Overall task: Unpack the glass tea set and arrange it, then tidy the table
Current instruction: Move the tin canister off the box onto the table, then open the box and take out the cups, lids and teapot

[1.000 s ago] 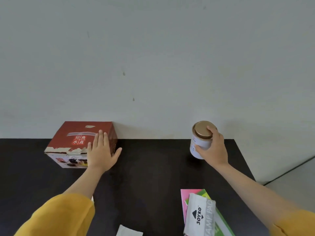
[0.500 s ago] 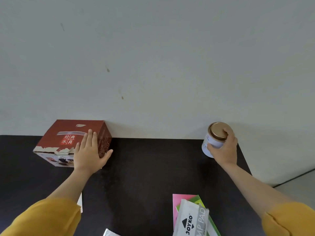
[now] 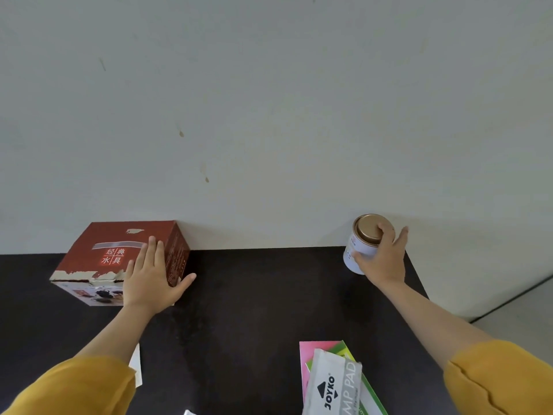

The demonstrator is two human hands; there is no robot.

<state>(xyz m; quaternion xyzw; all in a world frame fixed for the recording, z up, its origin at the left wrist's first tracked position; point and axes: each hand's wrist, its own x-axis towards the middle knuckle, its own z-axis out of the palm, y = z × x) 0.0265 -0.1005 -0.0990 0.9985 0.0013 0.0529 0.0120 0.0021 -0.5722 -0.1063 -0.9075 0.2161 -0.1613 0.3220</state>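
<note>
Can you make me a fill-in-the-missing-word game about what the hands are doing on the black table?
1. The left hand lies flat on a ____ box.
2. The right hand grips a white tin that has a ____ lid.
3. Both sleeves are ____.
4. The word on the white packet is ____.

Missing words: red; gold; yellow; JOYKO

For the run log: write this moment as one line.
left hand flat on red box | right hand grips tin | box unopened
</note>
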